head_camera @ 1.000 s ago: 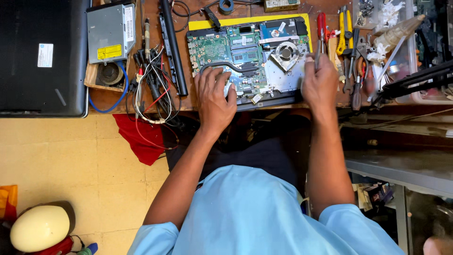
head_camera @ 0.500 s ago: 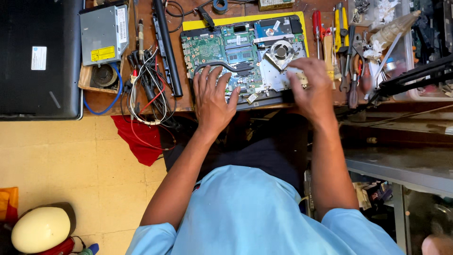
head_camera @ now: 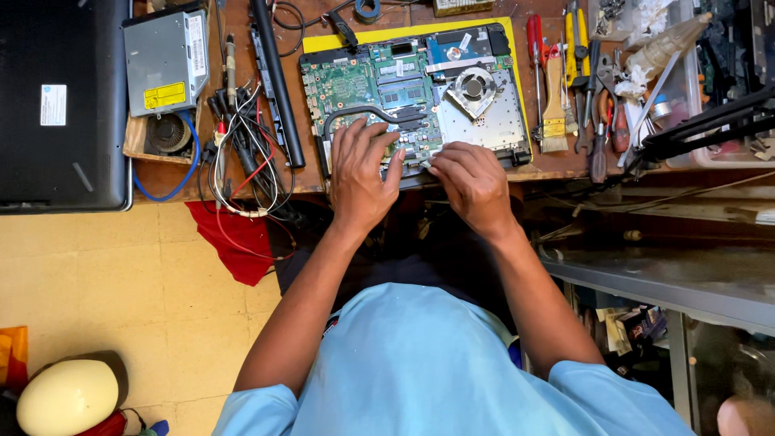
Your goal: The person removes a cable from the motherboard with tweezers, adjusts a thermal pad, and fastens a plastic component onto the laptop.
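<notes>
Resting at far left, a closed black laptop | tangled wires on wooden bench | left hand flat, fingers spread on the opened laptop's green circuit board | right hand fingertips pressed together at board's near edge | screwdrivers at right

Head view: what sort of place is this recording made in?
Most likely an electronics repair bench. An opened laptop with its green circuit board bared lies under both hands, screwdrivers and pliers lie beside it, and a loose optical drive sits by tangled wires.
</notes>
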